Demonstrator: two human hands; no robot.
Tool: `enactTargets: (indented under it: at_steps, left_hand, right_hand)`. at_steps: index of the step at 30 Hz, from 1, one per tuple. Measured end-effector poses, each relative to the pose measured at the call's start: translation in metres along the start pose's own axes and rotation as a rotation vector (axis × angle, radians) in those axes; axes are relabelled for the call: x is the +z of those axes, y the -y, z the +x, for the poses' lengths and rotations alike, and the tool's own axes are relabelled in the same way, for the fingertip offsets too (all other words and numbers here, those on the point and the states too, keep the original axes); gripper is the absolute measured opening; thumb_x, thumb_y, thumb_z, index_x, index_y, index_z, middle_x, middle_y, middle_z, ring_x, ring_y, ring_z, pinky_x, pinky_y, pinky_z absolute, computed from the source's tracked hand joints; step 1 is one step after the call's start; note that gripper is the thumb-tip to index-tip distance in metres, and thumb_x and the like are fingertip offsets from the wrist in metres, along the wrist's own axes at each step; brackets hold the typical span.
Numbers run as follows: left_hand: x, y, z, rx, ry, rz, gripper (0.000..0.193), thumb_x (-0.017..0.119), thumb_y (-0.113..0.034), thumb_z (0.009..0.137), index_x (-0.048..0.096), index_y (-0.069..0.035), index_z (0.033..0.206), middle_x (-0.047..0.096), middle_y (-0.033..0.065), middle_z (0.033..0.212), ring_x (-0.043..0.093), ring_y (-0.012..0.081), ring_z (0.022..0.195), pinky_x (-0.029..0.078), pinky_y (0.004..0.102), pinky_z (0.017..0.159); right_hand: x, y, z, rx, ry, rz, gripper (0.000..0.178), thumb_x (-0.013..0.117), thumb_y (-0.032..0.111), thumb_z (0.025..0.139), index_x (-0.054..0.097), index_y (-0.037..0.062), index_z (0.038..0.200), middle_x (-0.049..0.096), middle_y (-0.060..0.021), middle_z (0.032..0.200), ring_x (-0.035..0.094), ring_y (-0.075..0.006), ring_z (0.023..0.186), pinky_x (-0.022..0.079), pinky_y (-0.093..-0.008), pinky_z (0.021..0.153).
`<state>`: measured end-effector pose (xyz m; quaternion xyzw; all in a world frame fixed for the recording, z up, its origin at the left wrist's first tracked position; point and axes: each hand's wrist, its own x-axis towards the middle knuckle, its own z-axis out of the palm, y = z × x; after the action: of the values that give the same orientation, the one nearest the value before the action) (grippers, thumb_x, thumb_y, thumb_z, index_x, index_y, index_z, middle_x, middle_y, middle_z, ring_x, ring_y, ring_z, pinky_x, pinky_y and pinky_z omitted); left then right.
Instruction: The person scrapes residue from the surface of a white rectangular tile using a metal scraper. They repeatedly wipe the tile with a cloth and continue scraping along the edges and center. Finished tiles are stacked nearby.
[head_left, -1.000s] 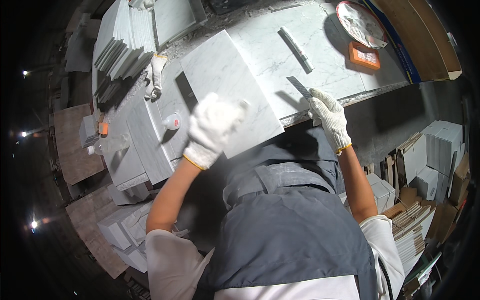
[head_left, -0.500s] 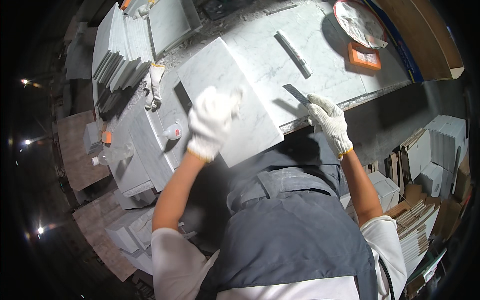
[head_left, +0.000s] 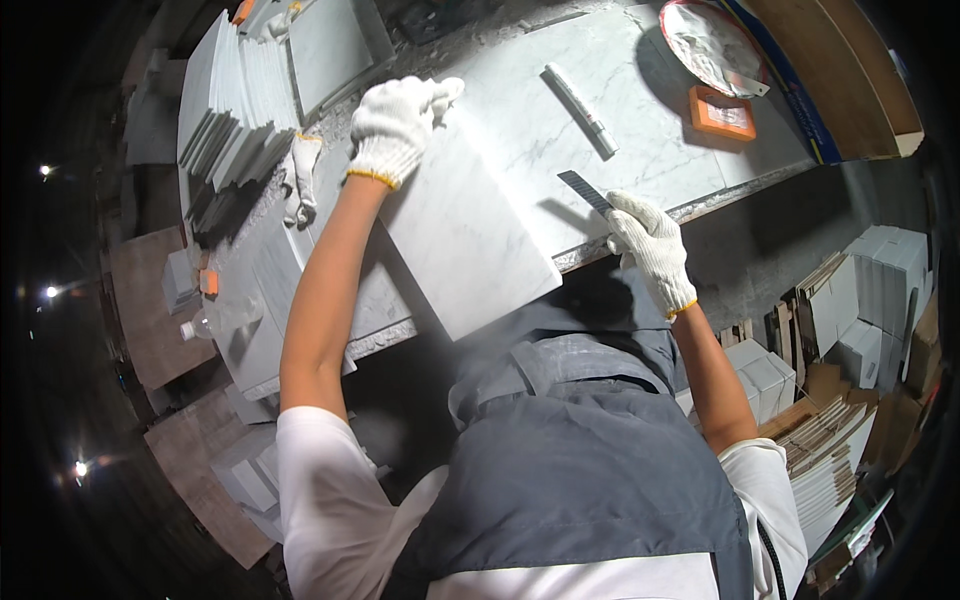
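Observation:
A white marble tile [head_left: 470,230] with faint grey veins lies at an angle on the stone worktop, its near corner jutting past the front edge. My left hand [head_left: 395,125], in a white knit glove, is at the tile's far corner with its fingers bent together; whatever they may hold is hidden. My right hand [head_left: 650,240], also gloved, is closed near the worktop's front edge. A dark, flat, blade-like strip [head_left: 582,189] with cross lines sticks out from its fingers, pointing up and left. Beyond it a white marker pen [head_left: 580,110] rests on the marble top.
Stacked thin marble slabs [head_left: 235,110] stand at the far left, near a loose white glove [head_left: 300,178]. Left lies a clear bottle [head_left: 220,318]. A round bowl of white material [head_left: 712,50] and an orange block [head_left: 722,113] sit at far right, beside a cardboard box [head_left: 850,75].
My left hand has moved away from me, from over the middle of the tile to its far corner. My right hand stays nearly in place with the strip.

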<state>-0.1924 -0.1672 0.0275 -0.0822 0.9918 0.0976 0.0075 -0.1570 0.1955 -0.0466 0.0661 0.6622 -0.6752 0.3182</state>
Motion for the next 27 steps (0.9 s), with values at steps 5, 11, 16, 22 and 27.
enactTargets:
  at_steps: [5,11,16,22,27]
  left_hand:
    - [0.007,-0.020,-0.025,0.035,-0.138,-0.084,0.028,0.060,-0.034,0.099,0.076,-0.015,0.085,0.069,0.0084,0.073,0.066,0.0277,0.068,0.052,0.0419,0.066]
    - [0.015,-0.040,-0.169,0.373,-0.309,0.026,0.034,0.066,-0.005,0.079,0.079,-0.016,0.108,0.071,0.0060,0.090,0.064,0.0293,0.086,0.052,0.0404,0.080]
    - [-0.009,-0.027,-0.216,0.095,-0.212,0.016,0.024,0.063,0.000,0.075,0.074,-0.011,0.093,0.062,0.0015,0.069,0.057,0.0276,0.071,0.046,0.0394,0.064]
    - [-0.012,-0.110,-0.249,0.219,-0.012,0.100,0.011,0.069,-0.012,0.084,0.073,-0.022,0.082,0.063,-0.0014,0.070,0.059,0.0223,0.072,0.049,0.0337,0.060]
    - [-0.002,-0.121,-0.225,0.318,-0.226,-0.249,0.008,0.078,-0.016,0.081,0.077,-0.015,0.089,0.060,-0.0015,0.067,0.058,0.0222,0.071,0.053,0.0370,0.065]
  right_hand:
    - [-0.002,-0.001,0.001,-0.009,0.013,-0.045,0.035,0.071,0.019,0.099,0.069,0.0030,0.131,0.074,-0.0057,0.102,0.060,-0.0069,0.057,0.047,-0.0217,0.048]
    - [-0.003,-0.003,0.002,-0.029,0.019,-0.021,0.037,0.071,0.018,0.099,0.067,0.0020,0.132,0.074,-0.0057,0.104,0.064,-0.0067,0.065,0.048,-0.0214,0.049]
    - [-0.001,0.001,-0.001,-0.014,0.027,-0.041,0.041,0.072,0.022,0.099,0.065,0.0039,0.136,0.073,-0.0003,0.098,0.063,-0.0046,0.072,0.047,-0.0189,0.053]
    - [0.000,0.003,-0.003,-0.012,0.036,-0.007,0.043,0.071,0.021,0.100,0.063,0.0014,0.138,0.073,-0.0017,0.104,0.063,-0.0048,0.072,0.048,-0.0188,0.054]
    - [-0.004,-0.005,0.000,-0.041,0.014,0.139,0.039,0.068,0.014,0.101,0.062,-0.0025,0.136,0.073,-0.0062,0.102,0.064,-0.0077,0.072,0.052,-0.0203,0.058]
